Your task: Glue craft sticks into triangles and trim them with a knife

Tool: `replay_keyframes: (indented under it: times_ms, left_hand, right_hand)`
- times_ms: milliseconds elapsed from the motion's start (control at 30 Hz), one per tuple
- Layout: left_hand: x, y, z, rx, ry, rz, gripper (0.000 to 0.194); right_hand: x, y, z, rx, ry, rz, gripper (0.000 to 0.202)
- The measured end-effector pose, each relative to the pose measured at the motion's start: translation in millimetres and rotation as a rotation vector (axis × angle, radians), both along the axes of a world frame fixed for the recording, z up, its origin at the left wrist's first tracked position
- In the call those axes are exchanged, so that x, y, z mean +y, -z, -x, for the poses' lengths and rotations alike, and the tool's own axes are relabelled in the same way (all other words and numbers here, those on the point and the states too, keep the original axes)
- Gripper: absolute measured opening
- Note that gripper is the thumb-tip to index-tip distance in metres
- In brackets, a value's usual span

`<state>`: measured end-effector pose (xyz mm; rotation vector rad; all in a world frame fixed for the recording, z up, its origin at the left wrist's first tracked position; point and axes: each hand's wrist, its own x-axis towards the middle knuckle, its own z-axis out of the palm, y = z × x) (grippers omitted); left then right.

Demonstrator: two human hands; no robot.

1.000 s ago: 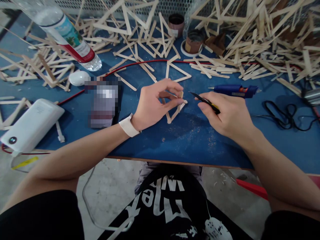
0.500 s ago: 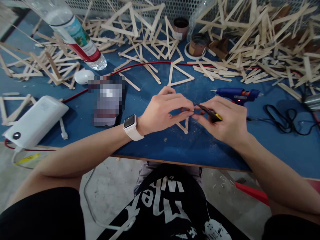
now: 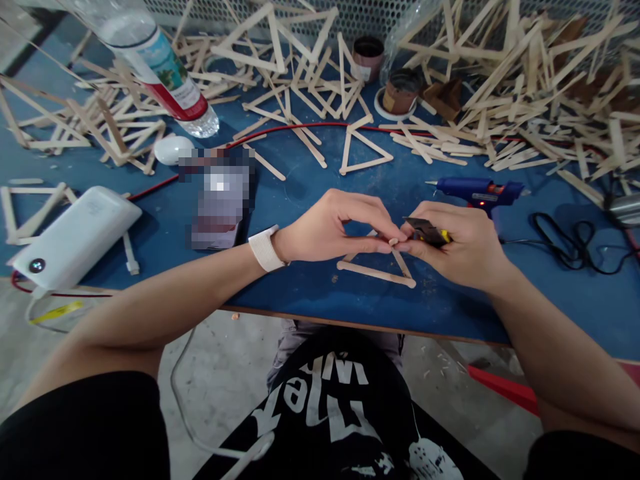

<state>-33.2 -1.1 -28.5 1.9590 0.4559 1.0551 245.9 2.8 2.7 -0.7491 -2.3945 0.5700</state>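
Note:
A triangle of wooden craft sticks (image 3: 376, 274) is held by its far corner, low above the blue table. My left hand (image 3: 340, 227) is closed, its thumb and fingertips pinching that corner, where a stick's rounded end shows. My right hand (image 3: 455, 243) has its thumb and forefinger at the same corner, touching or nearly touching the left fingertips. Tucked in the right hand's curled fingers is a black-and-yellow utility knife (image 3: 425, 230), its dark end pointing left. Part of the triangle's far side is hidden behind my left hand.
A blue glue gun (image 3: 477, 190) with a lit red light lies beyond my right hand, its black cord (image 3: 575, 240) coiled rightward. Loose sticks (image 3: 530, 87) pile along the back. Left are a phone (image 3: 220, 207), white power bank (image 3: 77, 237) and water bottle (image 3: 173, 77).
Both hands have come slightly lower and nearer, and my left wrist has rolled so the watch face is hidden. The stick triangle has turned and more of it shows below the fingers.

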Motion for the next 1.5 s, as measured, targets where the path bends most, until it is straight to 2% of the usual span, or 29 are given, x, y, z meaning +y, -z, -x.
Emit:
replay_keyframes:
  times_ms: [167, 300, 433, 567, 800, 1000, 1133, 1267, 1333, 1400, 1500]
  left_hand:
    - [0, 0.9, -3, -0.093, -0.094, -0.032, 0.021]
    - [1, -0.7, -2, -0.135, -0.217, 0.055, 0.030]
    - [1, 2.1, -3, -0.219, -0.192, 0.178, 0.029]
    - [2, 6.7, -4, -0.257, -0.203, 0.255, 0.031]
    - [3, 13.0, -2, -0.201, -0.258, 0.257, 0.037]
    - [3, 10.1, -4, -0.263, -0.216, 0.215, 0.023]
    - [6, 7.9, -3, -0.275, -0.254, 0.064, 0.009]
    - [9, 7.0, 0, -0.231, -0.323, -0.150, 0.017]
    - [8, 5.3, 1, -0.182, -0.354, -0.217, 0.018]
    - [7, 3.0, 2, -0.145, -0.389, -0.265, 0.016]
    - [6, 0.1, 4, -0.110, -0.405, -0.324, 0.017]
  right_hand:
    - [-3, 5.0, -3, 0.070, 0.019, -0.045, 0.016]
    - [-4, 7.1, -8, 0.078, 0.069, -0.101, 0.031]
    - [-6, 0.9, -7, -0.068, 0.120, -0.243, 0.034]
    - [-7, -3.3, -5, -0.127, 0.137, -0.271, 0.038]
    - [-7, 2.8, -6, -0.198, 0.160, -0.322, 0.042]
    - [-7, 0.1, -4, -0.203, 0.161, -0.320, 0.041]
    - [-8, 0.4, -5, -0.211, 0.158, -0.327, 0.040]
    - [-7, 1.7, -4, -0.131, 0.133, -0.245, 0.037]
    - [-7, 0.1, -2, -0.053, 0.104, -0.147, 0.035]
    - [-7, -3.9, -1, 0.005, 0.063, 0.060, 0.034]
    - [-5, -11.9, -1, 0.064, -0.005, 0.507, 0.036]
